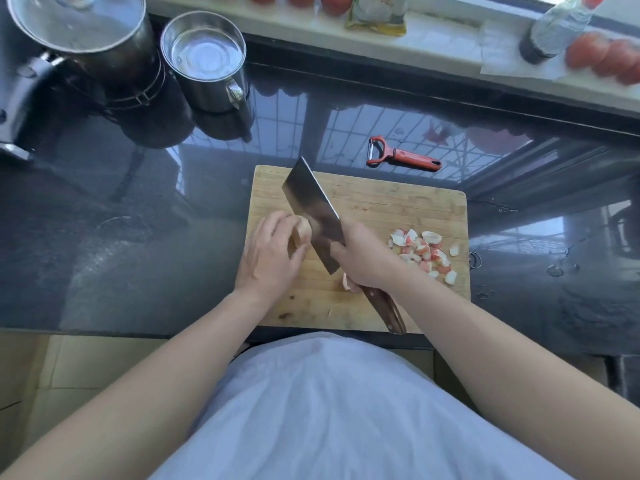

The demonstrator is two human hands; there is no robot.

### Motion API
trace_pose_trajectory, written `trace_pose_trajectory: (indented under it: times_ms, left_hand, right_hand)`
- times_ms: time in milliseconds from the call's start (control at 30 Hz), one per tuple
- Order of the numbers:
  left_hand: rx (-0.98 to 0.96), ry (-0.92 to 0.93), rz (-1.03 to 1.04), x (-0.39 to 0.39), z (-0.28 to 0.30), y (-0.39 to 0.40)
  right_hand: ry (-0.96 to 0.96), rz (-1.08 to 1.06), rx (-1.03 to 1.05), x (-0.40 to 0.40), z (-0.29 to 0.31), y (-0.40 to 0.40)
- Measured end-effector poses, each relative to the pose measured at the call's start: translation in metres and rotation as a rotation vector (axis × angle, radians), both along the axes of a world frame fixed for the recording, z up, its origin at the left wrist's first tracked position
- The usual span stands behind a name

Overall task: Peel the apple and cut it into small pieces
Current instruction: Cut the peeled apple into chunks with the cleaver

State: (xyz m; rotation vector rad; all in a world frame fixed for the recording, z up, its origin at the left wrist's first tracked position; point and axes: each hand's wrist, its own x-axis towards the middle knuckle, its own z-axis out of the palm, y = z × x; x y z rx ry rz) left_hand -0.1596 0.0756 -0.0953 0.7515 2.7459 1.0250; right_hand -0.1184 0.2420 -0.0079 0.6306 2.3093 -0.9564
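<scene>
Head view, looking down on a dark glossy counter (138, 209). Wooden cutting board (381, 202) sits at centre frame, its near edge close to the counter's front edge.

Left hand (268, 254) at the board's left edge, fingers curled over a peeled apple (303, 232), holding it down on the board. Only a pale slice of the apple shows between the fingers and the blade.

Right hand (363, 258) wrapped tight round the handle of a cleaver (313, 202), fingers closed on it near where blade meets handle. Brown wooden handle end sticks out below the wrist toward the lower edge of the board. Blade runs diagonally from centre up toward the upper left of the board, its flat side just beside the apple, right against the left fingers. Whether the edge is in the fruit cannot be told.

Pile of red-and-white peel scraps (424, 251) lies on the right part of the board, apart from both hands. One pale scrap rests just under the right hand.

Red-handled peeler (401, 155) lies on the counter just beyond the board's far right corner, not touching it.

Upper left of frame: a lidded metal pot (83, 32), and beside it a steel mug (207, 60) with water. Along the top, a pale ledge (433, 36) carries red fruit, a packet and a plastic bottle (557, 29).
</scene>
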Motion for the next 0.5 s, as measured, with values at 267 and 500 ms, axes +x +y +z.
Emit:
trace_pose_trajectory:
  times_ms: [267, 500]
  left_hand:
    - [-0.049, 0.047, -0.075, -0.008, -0.003, 0.002]
    - [-0.057, 0.038, -0.044, 0.001, -0.006, 0.0]
  right_hand:
    - [-0.036, 0.15, 0.056, -0.001, -0.002, 0.013]
    - [-0.01, 0.165, 0.107, 0.004, -0.006, 0.007]
